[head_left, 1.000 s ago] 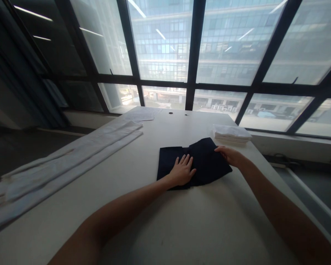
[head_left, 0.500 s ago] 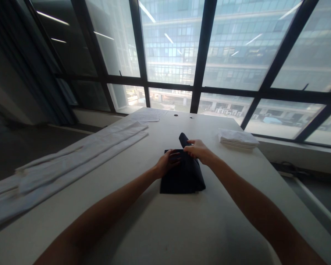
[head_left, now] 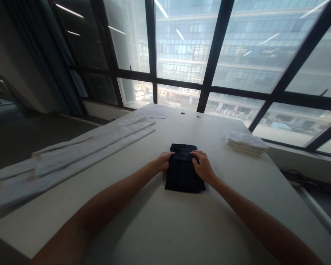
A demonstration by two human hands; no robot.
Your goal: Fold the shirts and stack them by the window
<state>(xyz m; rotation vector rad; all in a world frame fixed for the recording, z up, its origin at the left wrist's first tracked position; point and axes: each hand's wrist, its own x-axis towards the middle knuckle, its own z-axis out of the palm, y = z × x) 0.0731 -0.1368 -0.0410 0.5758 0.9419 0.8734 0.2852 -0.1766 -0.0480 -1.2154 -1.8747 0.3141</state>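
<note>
A folded dark cloth (head_left: 183, 173) lies in a flat, upright-standing rectangle in front of me on the white table. At its left edge my left hand (head_left: 164, 161) grips the side, thumb on top and the other fingers mostly hidden. My right hand (head_left: 202, 165) holds the opposite edge, its fingers curled over the upper surface. A crease runs across the cloth between the two hands. Layers show slightly uneven at the lower right corner.
Long strips of white cloth (head_left: 96, 147) lie along the table's left side. A folded white stack (head_left: 246, 141) sits near the right edge, and thin white sheets (head_left: 156, 111) lie at the far end. Large windows (head_left: 179, 48) rise behind the white table (head_left: 143, 228).
The raised right flap of the dark cloth now lies flat. My left hand has moved from on top to the left edge, my right hand to the right edge. The view has shifted slightly.
</note>
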